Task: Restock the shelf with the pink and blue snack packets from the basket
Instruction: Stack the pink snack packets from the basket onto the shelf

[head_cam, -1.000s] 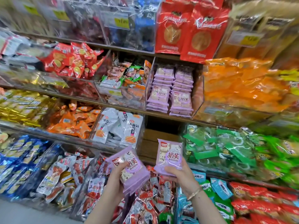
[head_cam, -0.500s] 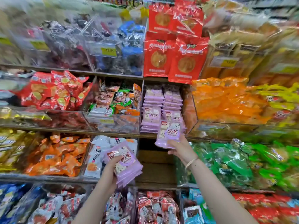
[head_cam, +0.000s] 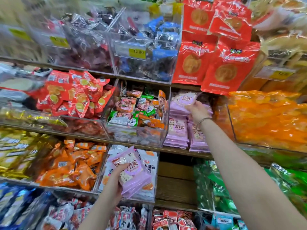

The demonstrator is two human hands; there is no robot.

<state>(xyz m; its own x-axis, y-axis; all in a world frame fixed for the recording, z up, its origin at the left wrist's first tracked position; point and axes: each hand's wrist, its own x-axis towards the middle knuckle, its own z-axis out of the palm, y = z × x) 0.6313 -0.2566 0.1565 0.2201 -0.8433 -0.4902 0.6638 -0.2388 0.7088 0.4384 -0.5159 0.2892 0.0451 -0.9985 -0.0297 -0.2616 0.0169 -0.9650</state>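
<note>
Reaching up to the middle shelf, your right hand (head_cam: 196, 111) pinches a single pink packet (head_cam: 186, 99) by its lower right corner, the fingers curled around the edge. The packet sits at the top of the pink stacks (head_cam: 177, 130) that stand in two columns on this shelf, between a clear bin of mixed snacks (head_cam: 137, 117) and the orange bags (head_cam: 265, 117). Its printed face looks toward you and the characters 奶美 read upright. It leans back into the shelf and is strongly foreshortened, so you cannot judge its long axis well. A thin bracelet (head_cam: 201, 121) circles your right wrist.

Your left hand (head_cam: 116, 179) is lower, in front of the shelf below. It grips a bundle of pink packets (head_cam: 134, 175) from the left side, with the thumb pressed on the front face and the other fingers behind. The top one shows the same 奶美 and a small red logo in its upper left corner (the logo is too small to read). The bundle is tilted: its long axis runs from upper left down to lower right, so the top end leans to the left. Behind it stand white packets (head_cam: 150, 159), their writing partly hidden.

On the upper shelf, a yellow price tag (head_cam: 137, 51) reads 12 80. To the right of it are red bags (head_cam: 216, 52) whose text is blurred.
</note>
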